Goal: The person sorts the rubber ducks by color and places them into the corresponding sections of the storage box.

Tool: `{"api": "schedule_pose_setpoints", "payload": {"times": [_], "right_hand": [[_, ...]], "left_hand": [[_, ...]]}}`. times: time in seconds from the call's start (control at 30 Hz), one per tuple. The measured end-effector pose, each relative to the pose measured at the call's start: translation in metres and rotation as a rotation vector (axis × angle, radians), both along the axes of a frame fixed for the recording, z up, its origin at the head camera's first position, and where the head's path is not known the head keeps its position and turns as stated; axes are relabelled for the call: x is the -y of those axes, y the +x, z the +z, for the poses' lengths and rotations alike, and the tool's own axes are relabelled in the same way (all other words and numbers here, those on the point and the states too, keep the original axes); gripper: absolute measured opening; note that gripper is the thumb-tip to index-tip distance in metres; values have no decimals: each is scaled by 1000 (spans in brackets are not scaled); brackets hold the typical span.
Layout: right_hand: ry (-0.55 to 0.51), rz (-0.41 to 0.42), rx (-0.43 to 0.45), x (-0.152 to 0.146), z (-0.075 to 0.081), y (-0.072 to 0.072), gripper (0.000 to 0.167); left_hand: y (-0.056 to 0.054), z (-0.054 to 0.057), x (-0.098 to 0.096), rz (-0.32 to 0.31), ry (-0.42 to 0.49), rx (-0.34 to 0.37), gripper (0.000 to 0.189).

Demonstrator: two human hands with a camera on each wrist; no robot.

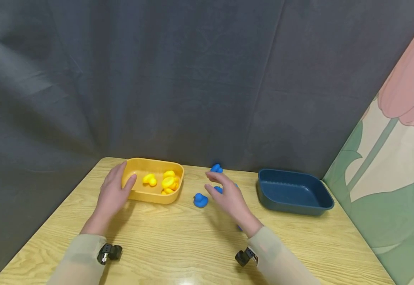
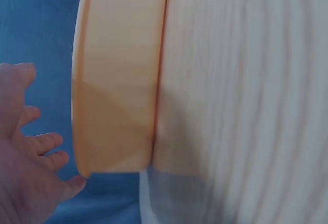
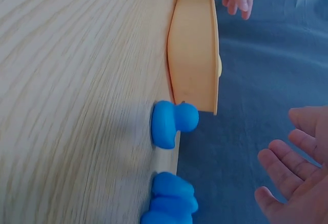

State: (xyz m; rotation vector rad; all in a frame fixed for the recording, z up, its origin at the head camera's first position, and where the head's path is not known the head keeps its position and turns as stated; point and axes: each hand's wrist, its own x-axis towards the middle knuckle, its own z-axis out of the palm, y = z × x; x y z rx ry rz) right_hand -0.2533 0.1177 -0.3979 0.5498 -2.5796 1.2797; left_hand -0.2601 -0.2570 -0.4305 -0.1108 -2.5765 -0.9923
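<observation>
My left hand (image 1: 112,192) is over the left end of a yellow bin (image 1: 148,197), fingers relaxed and holding nothing. In the left wrist view a fingertip lies close to the bin's rim; whether it touches, I cannot tell. Several small yellow rubber ducks (image 1: 149,179) lie inside, mostly at the right end. Above the middle of the table hangs my right hand (image 1: 231,201), empty, its thumb and fingers spread apart. A blue rubber duck (image 1: 201,200) sits left of it, and another blue duck (image 1: 216,168) lies farther back. More blue ducks are partly hidden behind the hand and wrist.
A dark blue bin (image 1: 296,205) stands on the right side of the wooden table (image 1: 171,245), with nothing visible in it. A dark grey curtain (image 1: 192,79) hangs along the back edge. To the right is a wall with a tulip pattern (image 1: 403,166).
</observation>
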Motion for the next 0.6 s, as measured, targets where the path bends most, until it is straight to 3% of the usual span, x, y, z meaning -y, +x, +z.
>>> {"api": "schedule_pose_setpoints", "payload": {"times": [0.27, 0.43, 0.6], "right_hand": [[73, -23, -48, -14, -2, 6, 50], [123, -39, -63, -26, -3, 12, 51], [158, -56, -87, -41, -1, 18, 52]], "left_hand": [[3, 5, -19, -46, -76, -22, 71], [8, 8, -32, -76, -91, -65, 69], [12, 15, -49, -111, -92, -55, 69]]}}
